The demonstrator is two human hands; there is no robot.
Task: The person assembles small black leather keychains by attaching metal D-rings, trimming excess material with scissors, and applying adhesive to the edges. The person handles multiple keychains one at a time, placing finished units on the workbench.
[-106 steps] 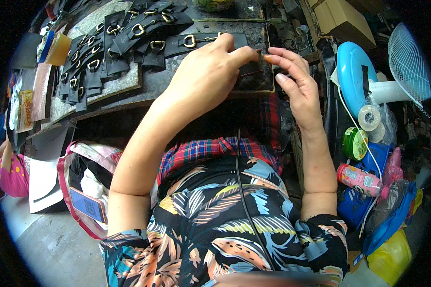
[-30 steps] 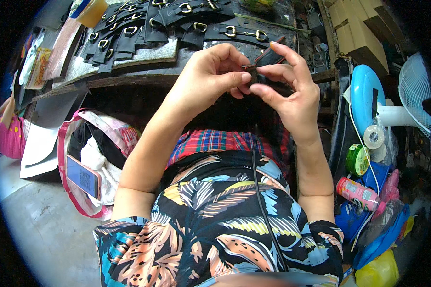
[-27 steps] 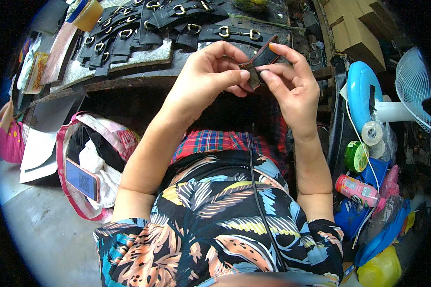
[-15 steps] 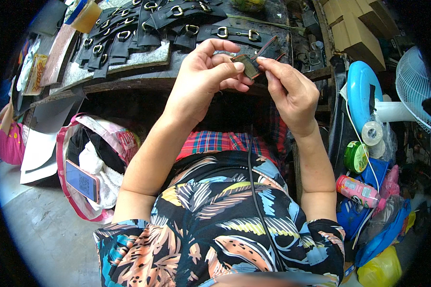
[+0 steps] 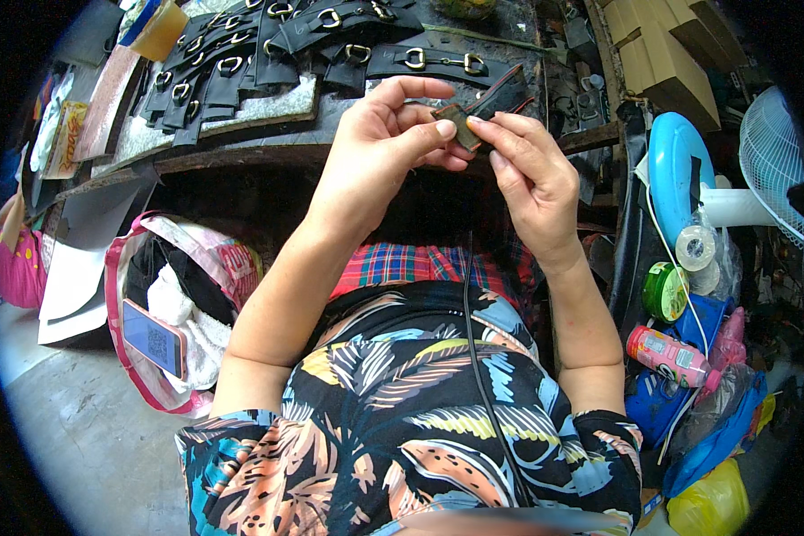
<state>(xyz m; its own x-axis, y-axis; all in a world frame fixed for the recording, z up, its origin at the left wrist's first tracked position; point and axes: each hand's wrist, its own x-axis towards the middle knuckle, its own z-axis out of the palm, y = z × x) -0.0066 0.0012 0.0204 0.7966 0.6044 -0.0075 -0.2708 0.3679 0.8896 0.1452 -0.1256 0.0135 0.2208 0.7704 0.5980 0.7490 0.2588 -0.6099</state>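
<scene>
Over the bench's near edge, both hands pinch one small leather strap piece (image 5: 504, 92), black with reddish edges and a dull olive-brown face on its near end. My left hand (image 5: 380, 134) grips that near end between thumb and fingers. From the other side, the thumb and fingertips of my right hand (image 5: 538, 179) close on the same piece. Its black tail sticks out beyond my right fingers, up and to the right. Just past the hands lies a black leather strap (image 5: 438, 61) with gold-coloured metal fittings.
Several black straps with metal rings (image 5: 232, 67) cover the bench's left, partly on a pale slab (image 5: 286, 109). A bag (image 5: 125, 268) with a phone (image 5: 154, 339) sits left. To the right are a fan (image 5: 777, 165), a blue round object (image 5: 674, 174), a pink bottle (image 5: 665, 355) and cardboard boxes (image 5: 661, 71).
My right hand has shifted slightly left and down, closer to my left fingers. The strap piece has turned, so its black tail now shows its broad side. My left hand has hardly moved.
</scene>
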